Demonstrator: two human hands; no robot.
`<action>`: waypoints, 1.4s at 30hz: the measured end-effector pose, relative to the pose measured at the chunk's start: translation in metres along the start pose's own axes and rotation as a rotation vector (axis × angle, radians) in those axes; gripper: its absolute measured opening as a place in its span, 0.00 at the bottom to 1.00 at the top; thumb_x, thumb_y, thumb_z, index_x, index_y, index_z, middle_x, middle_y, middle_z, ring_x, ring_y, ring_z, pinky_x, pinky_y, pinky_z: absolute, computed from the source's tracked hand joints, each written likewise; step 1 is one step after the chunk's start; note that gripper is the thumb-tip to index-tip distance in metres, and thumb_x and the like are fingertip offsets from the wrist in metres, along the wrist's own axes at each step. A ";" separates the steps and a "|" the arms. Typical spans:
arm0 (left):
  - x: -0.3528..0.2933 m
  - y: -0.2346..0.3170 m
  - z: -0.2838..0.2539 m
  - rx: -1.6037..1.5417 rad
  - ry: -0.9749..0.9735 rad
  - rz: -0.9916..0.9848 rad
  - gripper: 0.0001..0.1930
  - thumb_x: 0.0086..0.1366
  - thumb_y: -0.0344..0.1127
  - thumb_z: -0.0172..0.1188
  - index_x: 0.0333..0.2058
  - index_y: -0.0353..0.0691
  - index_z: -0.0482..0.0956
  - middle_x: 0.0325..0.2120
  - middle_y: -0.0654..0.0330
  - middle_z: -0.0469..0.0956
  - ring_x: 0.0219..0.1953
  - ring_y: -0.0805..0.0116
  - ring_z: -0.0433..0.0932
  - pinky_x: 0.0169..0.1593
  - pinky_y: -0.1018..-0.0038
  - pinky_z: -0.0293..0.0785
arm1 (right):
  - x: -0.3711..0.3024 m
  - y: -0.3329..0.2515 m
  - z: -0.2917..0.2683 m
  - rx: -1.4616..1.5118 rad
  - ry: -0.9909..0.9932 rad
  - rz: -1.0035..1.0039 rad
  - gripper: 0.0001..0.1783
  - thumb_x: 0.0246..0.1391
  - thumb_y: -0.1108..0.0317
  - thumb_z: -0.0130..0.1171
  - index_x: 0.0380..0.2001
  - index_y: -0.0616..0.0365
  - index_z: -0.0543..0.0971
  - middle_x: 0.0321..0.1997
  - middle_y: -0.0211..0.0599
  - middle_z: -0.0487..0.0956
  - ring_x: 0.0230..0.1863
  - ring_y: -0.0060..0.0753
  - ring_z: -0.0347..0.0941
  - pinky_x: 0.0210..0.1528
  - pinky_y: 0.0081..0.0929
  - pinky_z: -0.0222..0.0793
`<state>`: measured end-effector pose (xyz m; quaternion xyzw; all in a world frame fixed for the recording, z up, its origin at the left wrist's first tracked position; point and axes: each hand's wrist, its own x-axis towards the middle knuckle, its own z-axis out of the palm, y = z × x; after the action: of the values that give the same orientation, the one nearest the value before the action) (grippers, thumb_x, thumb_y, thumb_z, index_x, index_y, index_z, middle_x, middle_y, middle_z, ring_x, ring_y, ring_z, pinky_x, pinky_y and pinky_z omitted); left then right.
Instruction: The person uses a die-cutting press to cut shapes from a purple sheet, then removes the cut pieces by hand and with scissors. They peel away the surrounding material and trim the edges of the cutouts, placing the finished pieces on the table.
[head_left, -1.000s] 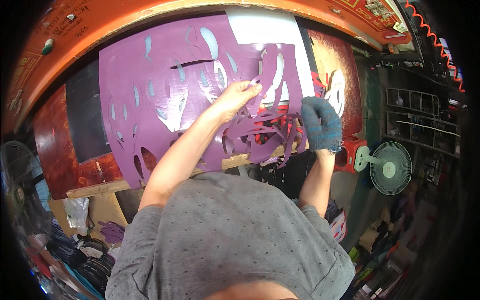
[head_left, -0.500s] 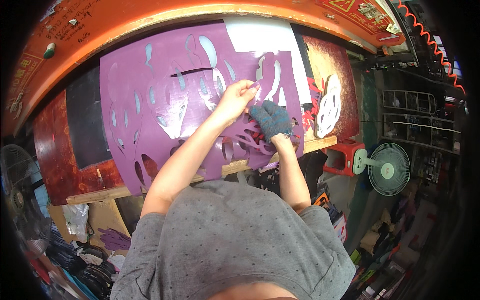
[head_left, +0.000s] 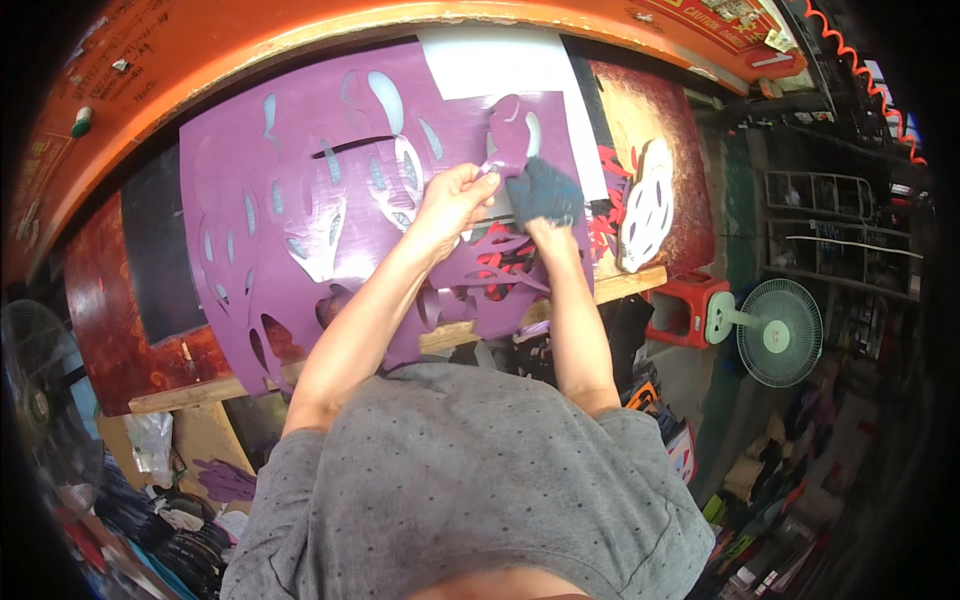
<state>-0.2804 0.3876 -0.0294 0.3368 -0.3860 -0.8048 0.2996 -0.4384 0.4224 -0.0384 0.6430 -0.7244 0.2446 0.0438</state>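
A large purple sheet (head_left: 350, 110) with many cut-out shapes lies across the worktable, its lattice-like lower edge hanging at the near side. My bare left hand (head_left: 455, 205) pinches a purple cut piece (head_left: 512, 140), which curls up from the sheet's right part. My right hand (head_left: 545, 190), in a dark blue-grey knitted glove, closes against the right side of that piece; its fingertips are partly hidden and smeared. Beneath the sheet's openings, red scraps (head_left: 500, 265) show next to both wrists.
A white sheet (head_left: 500, 65) lies under the purple one at the far side. To the right are a white cut-out panel (head_left: 648, 210) and red strips (head_left: 612, 185). An orange machine beam (head_left: 300, 55) spans the back. A red stool (head_left: 685, 310) and a fan (head_left: 778, 335) stand at right.
Both hands have moved: the left a little nearer and left, the right farther away. The purple piece between them now stands lifted and curled. The view has shifted slightly.
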 end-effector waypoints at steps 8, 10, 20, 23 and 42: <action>0.000 0.010 0.000 0.034 0.004 0.027 0.11 0.65 0.41 0.56 0.35 0.38 0.74 0.24 0.66 0.73 0.19 0.83 0.65 0.20 0.85 0.59 | 0.048 0.022 -0.018 -0.029 -0.290 0.030 0.19 0.53 0.53 0.47 0.32 0.55 0.79 0.32 0.47 0.79 0.36 0.51 0.75 0.39 0.44 0.68; -0.002 0.016 -0.007 0.086 -0.019 -0.075 0.17 0.65 0.47 0.56 0.40 0.37 0.74 0.29 0.63 0.75 0.23 0.80 0.70 0.24 0.83 0.65 | 0.040 0.020 -0.035 0.117 -0.453 0.132 0.20 0.51 0.50 0.51 0.33 0.56 0.80 0.35 0.47 0.79 0.40 0.50 0.75 0.41 0.42 0.68; 0.079 0.042 -0.016 0.305 -0.210 -0.143 0.17 0.63 0.49 0.58 0.39 0.40 0.76 0.28 0.68 0.73 0.26 0.82 0.72 0.28 0.86 0.70 | -0.019 -0.010 -0.044 0.211 -0.328 0.101 0.12 0.51 0.60 0.55 0.29 0.57 0.80 0.32 0.43 0.79 0.31 0.43 0.75 0.35 0.40 0.69; 0.078 0.029 -0.005 0.279 -0.279 -0.071 0.10 0.64 0.40 0.56 0.38 0.41 0.75 0.28 0.70 0.73 0.26 0.83 0.70 0.29 0.87 0.68 | -0.001 -0.008 -0.042 0.862 -0.339 1.029 0.20 0.53 0.52 0.50 0.27 0.59 0.78 0.30 0.36 0.78 0.23 0.32 0.72 0.29 0.35 0.68; 0.027 0.046 0.018 -0.042 -0.086 0.356 0.05 0.67 0.35 0.54 0.36 0.40 0.71 0.32 0.62 0.75 0.37 0.73 0.78 0.41 0.76 0.76 | 0.077 0.009 -0.004 0.695 -0.341 0.715 0.18 0.54 0.55 0.50 0.38 0.58 0.79 0.36 0.44 0.79 0.37 0.36 0.76 0.36 0.33 0.72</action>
<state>-0.3002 0.3511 0.0081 0.2221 -0.4350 -0.7607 0.4276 -0.4610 0.3547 -0.0089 0.3632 -0.7715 0.3619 -0.3766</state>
